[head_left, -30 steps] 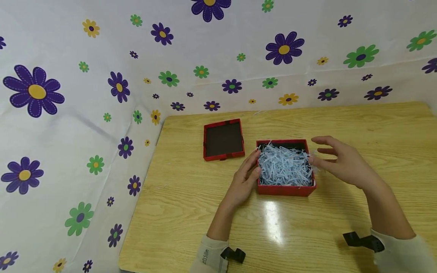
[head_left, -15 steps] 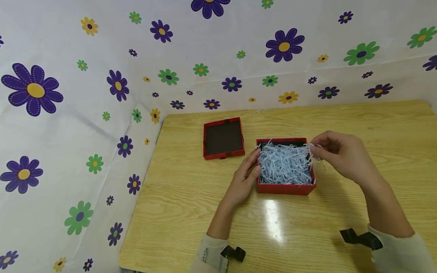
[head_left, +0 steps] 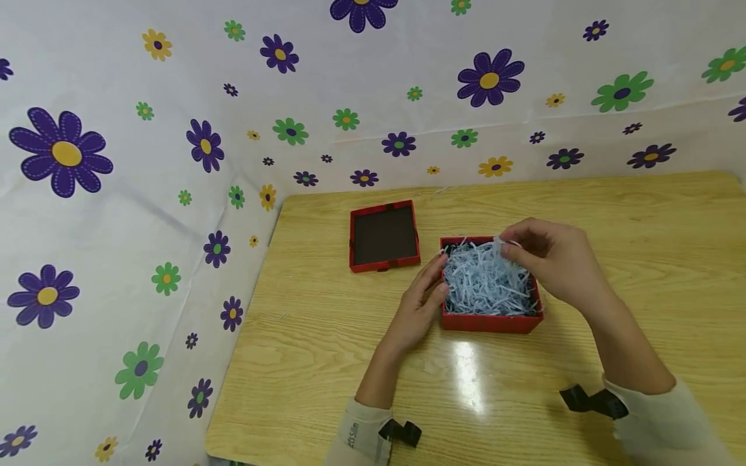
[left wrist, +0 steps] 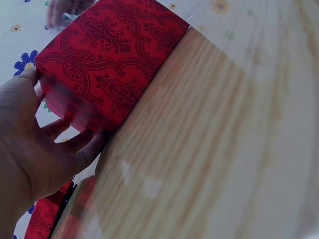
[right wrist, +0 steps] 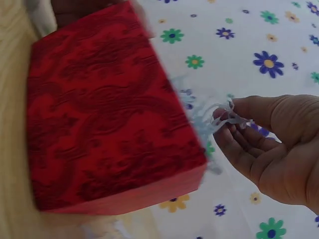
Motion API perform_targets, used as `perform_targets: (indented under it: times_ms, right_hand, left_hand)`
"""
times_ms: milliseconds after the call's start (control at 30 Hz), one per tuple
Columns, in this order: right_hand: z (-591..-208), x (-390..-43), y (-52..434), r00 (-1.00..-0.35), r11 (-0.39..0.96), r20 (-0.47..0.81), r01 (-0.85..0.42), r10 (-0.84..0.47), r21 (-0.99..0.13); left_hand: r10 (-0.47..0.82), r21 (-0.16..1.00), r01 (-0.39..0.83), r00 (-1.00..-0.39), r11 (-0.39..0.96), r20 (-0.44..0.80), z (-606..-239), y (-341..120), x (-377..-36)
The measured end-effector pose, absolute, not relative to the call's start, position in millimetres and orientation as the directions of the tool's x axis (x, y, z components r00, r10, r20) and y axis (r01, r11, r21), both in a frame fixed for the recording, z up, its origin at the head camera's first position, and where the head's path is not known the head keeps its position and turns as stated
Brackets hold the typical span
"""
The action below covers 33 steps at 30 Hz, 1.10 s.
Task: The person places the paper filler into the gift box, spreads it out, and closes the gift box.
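Observation:
An open red box with a dark ornamental pattern stands on the table, filled with pale blue shredded paper. My left hand rests against the box's left side, fingers and thumb extended along it; the left wrist view shows this hand touching the red wall. Over the box's right back part, my right hand pinches a small tuft of shredded paper between thumb and fingertips. That tuft is plain in the right wrist view, just beyond the box's edge.
A red box lid with a dark inside lies upturned behind and left of the box. The wooden table meets a flower-patterned white cloth at the back and left. Small paper shreds lie near the back edge.
My right hand has closed its fingertips on a tuft of shredded paper at the box's right edge and moved left over the box. The left hand stays against the box.

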State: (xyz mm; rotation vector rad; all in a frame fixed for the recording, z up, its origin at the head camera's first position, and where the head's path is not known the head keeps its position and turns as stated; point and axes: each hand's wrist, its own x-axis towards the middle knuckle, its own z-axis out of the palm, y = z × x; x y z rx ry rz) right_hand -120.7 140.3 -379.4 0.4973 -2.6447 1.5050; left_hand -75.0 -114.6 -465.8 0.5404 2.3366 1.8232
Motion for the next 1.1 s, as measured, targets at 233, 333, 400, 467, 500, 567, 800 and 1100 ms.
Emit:
perform_targets:
  times_ms: [233, 333, 400, 467, 500, 567, 800, 1100]
  right_hand:
    - [-407.5, -120.5, 130.7, -0.924, 0.535, 0.106, -0.302, -0.366, -0.789]
    - [-415.3, -120.5, 120.5, -0.877, 0.555, 0.101, -0.382, -0.47, -0.739]
    - [-419.9, -120.1, 113.3, -0.841, 0.566, 0.084, -0.43, -0.534, -0.704]
    - [-424.5, -119.4, 106.6, -0.817, 0.568, 0.065, -0.453, -0.573, -0.687]
    - [-426.5, -118.8, 104.1, -0.808, 0.57, 0.058, -0.463, -0.587, -0.679]
    - [-429.5, -117.5, 100.9, -0.792, 0.575, 0.049, -0.482, -0.608, -0.662]
    - [-415.3, -113.5, 106.0, -0.802, 0.574, 0.046, -0.465, -0.596, -0.674]
    - [-387.4, -116.4, 124.4, -0.877, 0.581, 0.227, -0.455, -0.422, -0.675]
  left_hand:
    - [0.351, 0.956, 0.195, -0.93, 0.218, 0.109, -471.5, -114.9, -77.2]
    - [0.342, 0.958, 0.198, -0.932, 0.208, 0.118, -484.7, -115.8, -79.9]
    - [0.341, 0.958, 0.199, -0.932, 0.207, 0.12, -493.5, -115.9, -81.6]
    - [0.344, 0.956, 0.206, -0.931, 0.208, 0.126, -498.2, -115.9, -82.3]
    - [0.345, 0.957, 0.207, -0.93, 0.205, 0.127, -499.6, -115.8, -82.4]
    - [0.348, 0.956, 0.209, -0.929, 0.204, 0.129, -500.7, -115.4, -82.7]
    - [0.351, 0.956, 0.201, -0.929, 0.212, 0.117, -490.8, -114.2, -80.1]
    - [0.366, 0.96, 0.184, -0.926, 0.213, 0.096, -462.2, -115.0, -73.2]
